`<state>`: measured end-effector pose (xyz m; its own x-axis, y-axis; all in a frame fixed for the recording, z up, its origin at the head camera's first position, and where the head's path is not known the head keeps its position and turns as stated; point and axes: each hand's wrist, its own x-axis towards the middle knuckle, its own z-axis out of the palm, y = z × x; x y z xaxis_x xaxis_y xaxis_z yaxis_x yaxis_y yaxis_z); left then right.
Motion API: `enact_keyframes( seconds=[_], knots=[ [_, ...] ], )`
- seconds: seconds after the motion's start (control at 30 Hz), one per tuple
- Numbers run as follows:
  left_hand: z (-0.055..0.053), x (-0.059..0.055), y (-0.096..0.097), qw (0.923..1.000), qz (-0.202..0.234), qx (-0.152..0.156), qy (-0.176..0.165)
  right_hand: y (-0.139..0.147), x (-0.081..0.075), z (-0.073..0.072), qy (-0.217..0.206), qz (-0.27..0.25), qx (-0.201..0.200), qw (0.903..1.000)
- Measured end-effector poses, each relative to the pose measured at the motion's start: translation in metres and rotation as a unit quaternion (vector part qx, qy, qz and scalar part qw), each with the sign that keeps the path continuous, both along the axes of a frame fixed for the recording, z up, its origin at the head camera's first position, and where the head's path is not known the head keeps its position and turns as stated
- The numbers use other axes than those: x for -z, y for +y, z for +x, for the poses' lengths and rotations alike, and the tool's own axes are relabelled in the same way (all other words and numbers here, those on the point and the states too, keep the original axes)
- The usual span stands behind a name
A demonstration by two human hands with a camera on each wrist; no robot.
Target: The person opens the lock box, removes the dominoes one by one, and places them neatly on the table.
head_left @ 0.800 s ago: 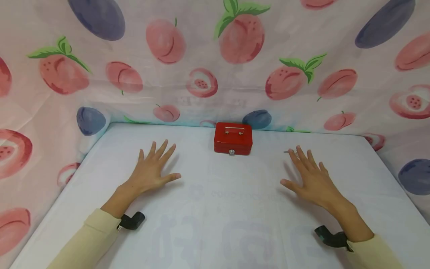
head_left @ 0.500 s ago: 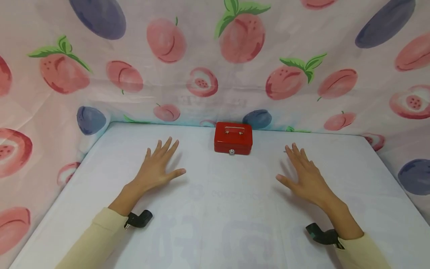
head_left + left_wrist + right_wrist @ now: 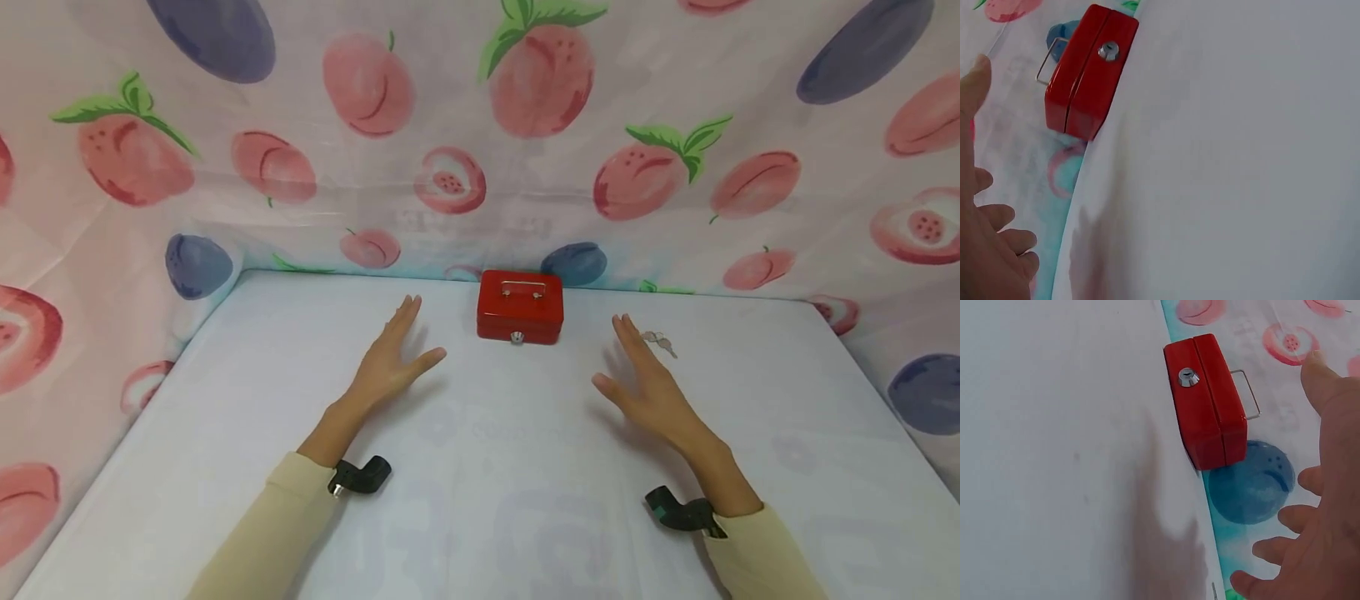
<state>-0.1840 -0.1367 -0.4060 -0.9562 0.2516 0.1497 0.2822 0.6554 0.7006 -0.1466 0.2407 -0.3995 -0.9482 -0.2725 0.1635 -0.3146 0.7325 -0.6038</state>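
Note:
A red metal cash box (image 3: pixel 520 307) with its lid down sits at the back of the white table, its wire handle on top and a round silver lock (image 3: pixel 517 337) on the front. To the left of the box my left hand (image 3: pixel 384 367) hovers over the table, fingers straight and thumb spread, touching nothing. My right hand (image 3: pixel 651 392) is held the same way on the other side, apart from the box. Just beyond its fingers lie small keys (image 3: pixel 659 342) on a ring. Both wrist views show the cash box (image 3: pixel 1091 75) and its keyhole.
A fabric backdrop (image 3: pixel 450 108) printed with peaches and plums rises behind and beside the white table (image 3: pixel 517 467). Each wrist carries a black camera mount, the left mount (image 3: pixel 362 475) and the right mount (image 3: pixel 678 510).
Both hands have moved inward and slightly forward, closer to the cash box. The keys, partly covered by the right hand before, now show. The box has stayed in place.

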Motion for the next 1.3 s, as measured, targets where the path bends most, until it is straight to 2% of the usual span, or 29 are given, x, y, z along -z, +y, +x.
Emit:
enact_keyframes(
  seconds=[0.13, 0.37, 0.6, 0.77, 0.93, 1.2, 1.3],
  knots=[
    [-0.003, 0.002, 0.016, 0.9983, 0.053, -0.015, -0.016, -0.008, 0.002, -0.008, 0.009, -0.028, -0.011, 0.9995],
    [-0.01, 0.004, 0.036, 0.9932, 0.115, -0.009, -0.016, -0.016, 0.0, -0.019, 0.012, -0.041, -0.013, 0.999],
    [-0.017, 0.007, 0.05, 0.9796, 0.196, 0.006, -0.044, -0.031, 0.001, -0.03, -0.008, -0.092, -0.018, 0.9955],
    [-0.022, 0.008, 0.06, 0.9746, 0.218, 0.009, -0.05, -0.04, 0.006, -0.037, -0.03, -0.149, -0.014, 0.9883],
    [-0.027, 0.01, 0.067, 0.9702, 0.238, 0.012, -0.044, -0.048, 0.009, -0.043, -0.033, -0.192, -0.017, 0.9806],
    [-0.031, 0.016, 0.076, 0.9611, 0.274, 0.017, -0.027, -0.056, 0.017, -0.044, -0.051, -0.218, -0.001, 0.9747],
    [-0.029, 0.021, 0.08, 0.9534, 0.301, 0.018, -0.013, -0.06, 0.018, -0.042, -0.065, -0.229, -0.014, 0.9712]
  ],
)
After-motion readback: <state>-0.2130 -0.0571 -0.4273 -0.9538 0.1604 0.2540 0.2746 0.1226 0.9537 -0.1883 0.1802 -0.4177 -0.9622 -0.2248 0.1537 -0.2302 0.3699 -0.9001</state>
